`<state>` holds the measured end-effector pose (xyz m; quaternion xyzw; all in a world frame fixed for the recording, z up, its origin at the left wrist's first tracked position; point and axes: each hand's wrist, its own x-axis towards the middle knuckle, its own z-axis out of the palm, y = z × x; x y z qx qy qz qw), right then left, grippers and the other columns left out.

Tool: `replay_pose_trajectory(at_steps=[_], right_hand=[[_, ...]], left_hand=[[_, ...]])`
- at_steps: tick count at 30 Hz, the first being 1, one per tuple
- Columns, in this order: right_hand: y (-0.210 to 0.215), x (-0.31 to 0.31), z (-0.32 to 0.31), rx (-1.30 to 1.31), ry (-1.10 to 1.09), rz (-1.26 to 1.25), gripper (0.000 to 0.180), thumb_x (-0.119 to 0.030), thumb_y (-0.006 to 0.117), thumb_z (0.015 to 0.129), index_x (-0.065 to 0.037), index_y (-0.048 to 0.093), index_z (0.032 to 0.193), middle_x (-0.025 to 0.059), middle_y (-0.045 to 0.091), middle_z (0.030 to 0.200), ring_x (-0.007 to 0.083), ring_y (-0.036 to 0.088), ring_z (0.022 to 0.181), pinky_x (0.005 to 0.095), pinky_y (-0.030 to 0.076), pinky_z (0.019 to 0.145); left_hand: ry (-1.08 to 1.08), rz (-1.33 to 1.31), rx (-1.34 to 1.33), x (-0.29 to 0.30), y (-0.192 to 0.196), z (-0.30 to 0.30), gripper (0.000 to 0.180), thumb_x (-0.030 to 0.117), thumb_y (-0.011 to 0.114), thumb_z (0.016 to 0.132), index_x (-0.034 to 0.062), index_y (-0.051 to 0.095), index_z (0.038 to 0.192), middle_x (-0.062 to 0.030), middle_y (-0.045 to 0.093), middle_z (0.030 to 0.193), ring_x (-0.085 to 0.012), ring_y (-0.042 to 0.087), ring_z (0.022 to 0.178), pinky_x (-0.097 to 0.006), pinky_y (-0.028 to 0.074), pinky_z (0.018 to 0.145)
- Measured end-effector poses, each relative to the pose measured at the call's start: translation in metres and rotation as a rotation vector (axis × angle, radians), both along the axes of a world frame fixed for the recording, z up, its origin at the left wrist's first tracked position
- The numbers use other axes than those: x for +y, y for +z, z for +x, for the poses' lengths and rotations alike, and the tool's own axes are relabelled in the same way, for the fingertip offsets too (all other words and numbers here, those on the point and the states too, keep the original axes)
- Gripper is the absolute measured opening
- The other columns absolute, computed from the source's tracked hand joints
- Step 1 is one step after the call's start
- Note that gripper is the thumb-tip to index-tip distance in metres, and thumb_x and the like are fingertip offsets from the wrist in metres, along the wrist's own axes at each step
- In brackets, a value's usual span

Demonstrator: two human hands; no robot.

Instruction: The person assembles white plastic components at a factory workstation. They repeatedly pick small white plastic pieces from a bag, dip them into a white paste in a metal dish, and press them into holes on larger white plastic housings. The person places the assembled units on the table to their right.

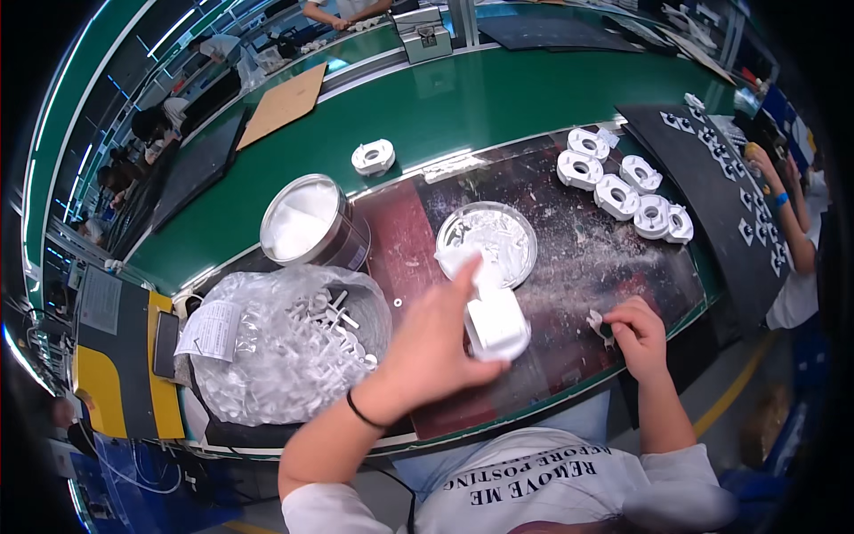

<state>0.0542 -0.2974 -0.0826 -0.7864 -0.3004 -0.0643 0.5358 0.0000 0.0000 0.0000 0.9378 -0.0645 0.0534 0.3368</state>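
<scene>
My left hand (431,343), blurred by motion, is closed around a white plastic housing (498,327) with a squarish raised block. It holds the housing over the dark work board (569,276), at the near edge of a round metal lid (514,233) smeared with white paste. To the right, my right hand (642,336) pinches a small tool or part (598,322) with a whitish tip, just above the board. Its exact kind is too small to make out.
A tin (342,236) of white paste stands behind a clear plastic bag (258,383) of small white plastic parts. Several white ring-shaped housings (616,196) sit at the back right; another one (374,157) rests on the green belt (463,116). A co-worker's arm (792,222) reaches over a black sheet (685,178).
</scene>
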Motion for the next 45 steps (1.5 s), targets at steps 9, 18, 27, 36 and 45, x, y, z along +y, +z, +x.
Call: replay_pose_trajectory(at_steps=[9,18,27,36,45], right_hand=[[0.014,0.0,0.008,-0.04,0.064,-0.003,0.012,-0.001,0.06,0.073,-0.002,0.066,0.083,0.0075,0.063,0.073,0.0227,0.057,0.068,0.0326,0.045,0.065],[0.006,-0.016,0.011,0.028,0.124,0.067,0.013,0.001,0.06,0.07,-0.003,0.067,0.081,0.0064,0.059,0.065,0.021,0.053,0.057,0.0315,0.042,0.056],[0.005,-0.014,0.011,-0.052,0.149,0.172,0.017,0.004,0.057,0.067,-0.002,0.066,0.079,0.0058,0.058,0.063,0.0202,0.053,0.056,0.0307,0.042,0.055],[0.005,-0.015,0.009,-0.074,0.139,0.181,0.017,0.004,0.057,0.069,-0.002,0.066,0.081,0.0053,0.061,0.066,0.0201,0.055,0.059,0.0312,0.043,0.056],[0.006,-0.012,0.007,-0.085,0.08,0.143,0.015,0.002,0.056,0.07,-0.003,0.067,0.08,0.0056,0.062,0.066,0.0199,0.055,0.059,0.031,0.042,0.057]], left_hand=[[0.459,0.153,-0.095,0.061,-0.012,0.207,0.106,0.031,0.08,0.06,-0.0008,0.017,0.139,-0.027,0.06,0.106,-0.0383,0.06,0.099,-0.037,0.047,0.086],[0.776,0.255,0.099,0.092,-0.012,0.237,0.109,0.045,0.074,0.058,0.0034,0.019,0.142,-0.0226,0.052,0.125,-0.039,0.046,0.118,-0.044,0.037,0.097],[1.19,0.633,0.361,0.148,-0.063,0.219,0.043,0.023,0.05,0.083,0.0076,0.048,0.123,-0.0143,0.041,0.133,-0.033,0.034,0.128,-0.06,0.026,0.097],[1.11,0.809,0.027,0.159,-0.063,0.221,0.022,0.016,0.047,0.088,0.0057,0.062,0.1,-0.0097,0.059,0.102,-0.0284,0.059,0.096,-0.048,0.05,0.076],[0.737,0.715,-0.296,0.11,0.057,0.213,0.018,0.005,0.047,0.085,-0.0012,0.064,0.091,-0.0184,0.059,0.101,-0.0344,0.06,0.091,-0.039,0.05,0.079]])
